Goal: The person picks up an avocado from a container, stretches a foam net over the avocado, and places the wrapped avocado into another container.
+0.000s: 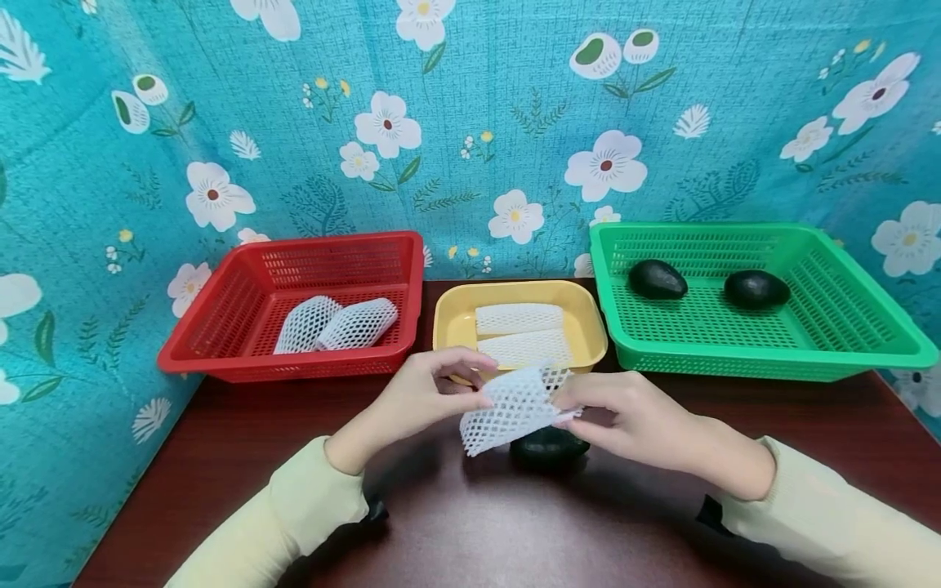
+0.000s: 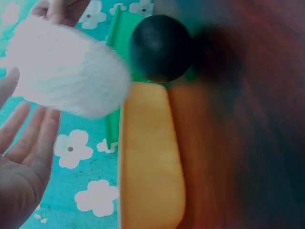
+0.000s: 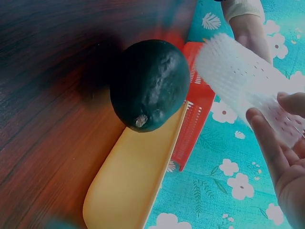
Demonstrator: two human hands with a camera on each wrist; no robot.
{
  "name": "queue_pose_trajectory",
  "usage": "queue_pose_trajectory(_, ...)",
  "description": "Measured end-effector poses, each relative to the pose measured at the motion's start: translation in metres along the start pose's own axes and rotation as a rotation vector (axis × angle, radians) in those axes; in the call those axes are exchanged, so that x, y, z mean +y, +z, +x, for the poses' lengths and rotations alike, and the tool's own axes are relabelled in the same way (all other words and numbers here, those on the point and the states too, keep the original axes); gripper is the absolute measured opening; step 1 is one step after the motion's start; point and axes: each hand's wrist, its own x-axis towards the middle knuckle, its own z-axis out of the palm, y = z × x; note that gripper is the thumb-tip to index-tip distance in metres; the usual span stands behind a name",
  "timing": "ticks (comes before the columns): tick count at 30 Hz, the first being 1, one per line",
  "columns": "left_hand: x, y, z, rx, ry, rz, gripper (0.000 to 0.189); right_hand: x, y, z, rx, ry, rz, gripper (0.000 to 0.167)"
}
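A white foam net sleeve is held up between the two hands over the table. My right hand pinches its right end, with thumb and fingertips on the mesh in the right wrist view. On the other side, my left hand has its thumb and fingertips right at the sleeve's left edge; the left wrist view shows these fingers fairly straight and spread. Below the sleeve, a dark green avocado lies on the table, partly hidden by the mesh in the head view. Its stem end shows in the right wrist view.
A red basket at the left holds two net-covered pieces. Behind the hands, a yellow tray contains flat foam sleeves. Two avocados lie in the green basket at the right. A flowered cloth hangs behind.
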Motion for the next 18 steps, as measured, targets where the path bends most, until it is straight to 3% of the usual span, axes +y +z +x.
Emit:
queue_pose_trajectory(2, -0.002, 0.002, 0.0, -0.066, -0.037, -0.019, 0.045, 0.0, 0.001, 0.001, 0.013, 0.001, -0.007, 0.028)
queue_pose_trajectory(5, -0.005, 0.003, 0.0, -0.096, -0.058, 0.022, 0.037, 0.001, 0.001, 0.002, 0.011, 0.013, -0.015, 0.028)
queue_pose_trajectory(9, -0.009, -0.001, 0.001, -0.04, -0.023, 0.131, 0.02, 0.001, 0.001, 0.0, 0.001, 0.014, -0.026, 0.026)
queue_pose_trajectory(13, -0.009, -0.009, 0.002, 0.002, -0.036, 0.165, 0.019, 0.003, 0.001, -0.004, -0.019, 0.004, -0.015, 0.023)
queue_pose_trajectory(18, -0.009, -0.016, 0.0, 0.009, -0.052, 0.221, 0.019, 0.005, -0.001, -0.009, -0.065, 0.008, -0.001, 0.022)
